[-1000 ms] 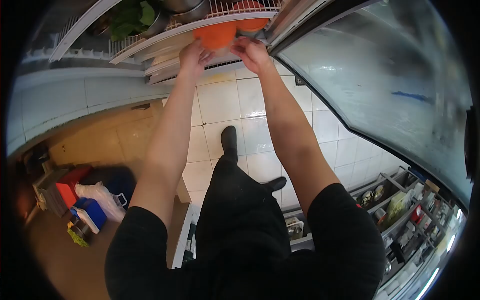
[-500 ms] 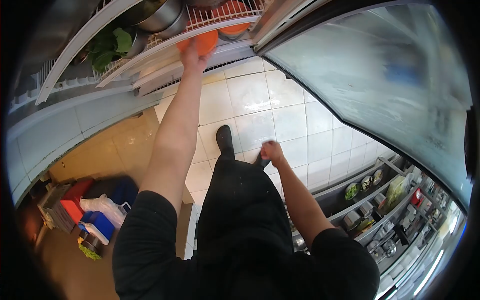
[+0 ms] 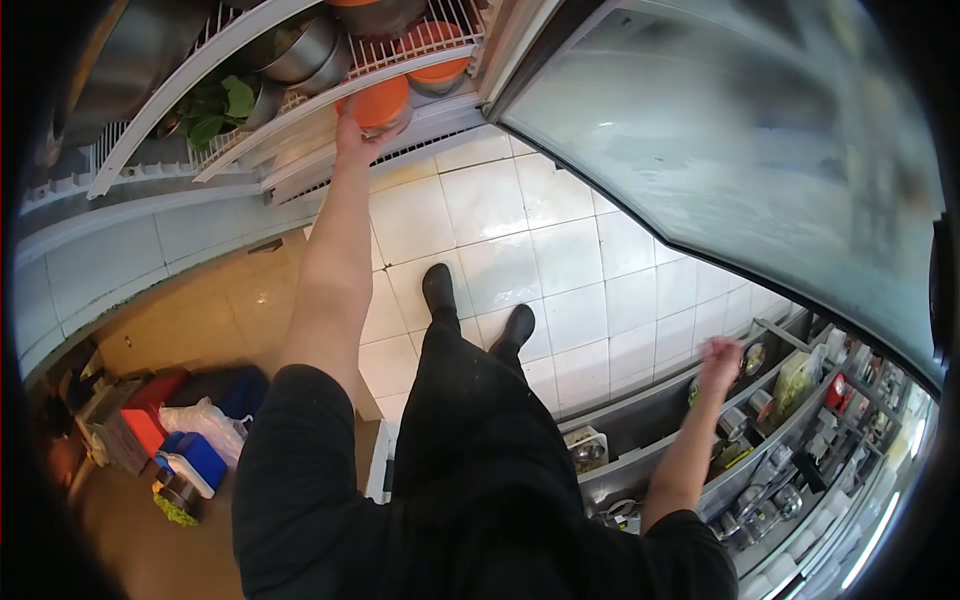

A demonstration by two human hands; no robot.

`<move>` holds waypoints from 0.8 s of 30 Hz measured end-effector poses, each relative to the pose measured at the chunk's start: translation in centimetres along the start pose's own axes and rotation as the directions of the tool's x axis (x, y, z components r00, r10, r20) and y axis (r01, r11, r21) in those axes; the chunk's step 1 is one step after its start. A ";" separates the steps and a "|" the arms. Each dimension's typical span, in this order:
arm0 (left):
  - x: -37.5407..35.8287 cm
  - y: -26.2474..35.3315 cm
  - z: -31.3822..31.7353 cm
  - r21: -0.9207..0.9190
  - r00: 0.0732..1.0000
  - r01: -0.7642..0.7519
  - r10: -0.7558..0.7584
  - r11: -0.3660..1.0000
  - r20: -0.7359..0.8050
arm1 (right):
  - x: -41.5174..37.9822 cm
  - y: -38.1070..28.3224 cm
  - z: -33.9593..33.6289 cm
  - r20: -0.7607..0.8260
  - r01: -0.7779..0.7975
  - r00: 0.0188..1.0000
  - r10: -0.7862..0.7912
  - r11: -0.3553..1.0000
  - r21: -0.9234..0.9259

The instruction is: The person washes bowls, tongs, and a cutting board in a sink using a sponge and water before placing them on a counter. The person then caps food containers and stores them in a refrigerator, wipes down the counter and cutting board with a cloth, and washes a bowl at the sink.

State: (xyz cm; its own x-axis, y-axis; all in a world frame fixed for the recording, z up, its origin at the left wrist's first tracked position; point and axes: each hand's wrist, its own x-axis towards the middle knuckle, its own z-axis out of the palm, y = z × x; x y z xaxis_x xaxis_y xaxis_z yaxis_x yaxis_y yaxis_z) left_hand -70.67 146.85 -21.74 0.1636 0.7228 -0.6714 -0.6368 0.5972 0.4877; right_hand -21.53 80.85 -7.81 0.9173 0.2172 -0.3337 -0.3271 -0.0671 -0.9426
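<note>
My left hand (image 3: pixel 362 140) reaches to the lower part of an open refrigerator, its fingers wrapped round the near side of a round tub with an orange lid (image 3: pixel 380 98). Another orange-lidded tub (image 3: pixel 438 72) stands just behind it to the right. Above them, the white wire shelf (image 3: pixel 410 58) carries more containers. My right hand (image 3: pixel 720 366) is out to the right, over the near edge of the metal counter as I see it. Motion smears its fingers, and nothing can be made out in it.
The refrigerator's glass door (image 3: pixel 730 130) stands wide at the right. Metal bowls (image 3: pixel 300 50) and green leaves (image 3: pixel 215 110) sit on the shelves. A metal counter (image 3: pixel 650 450) with utensils lies at the lower right. Blue and white box (image 3: pixel 195 462) and red box (image 3: pixel 152 408) are lower left.
The orange-lidded tub in my left hand is now more visible, slightly out from under the shelf. My right hand has swung outward to the right. My view has shifted a little.
</note>
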 end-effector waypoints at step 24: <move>4.0 -2.5 0.5 -0.010 0.979 -0.193 0.192 0.981 -0.068 | 7.1 -21.4 8.7 -0.021 0.315 0.949 -0.315 0.945 0.092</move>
State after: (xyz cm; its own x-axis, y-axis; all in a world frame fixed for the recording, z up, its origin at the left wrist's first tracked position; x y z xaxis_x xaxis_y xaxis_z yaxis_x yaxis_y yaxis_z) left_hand -68.01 148.39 -25.35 -0.0126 0.7986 -0.6017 -0.6642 0.4431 0.6021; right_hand -9.99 92.31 10.04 0.9782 0.2066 -0.0202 -0.0405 0.0947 -0.9947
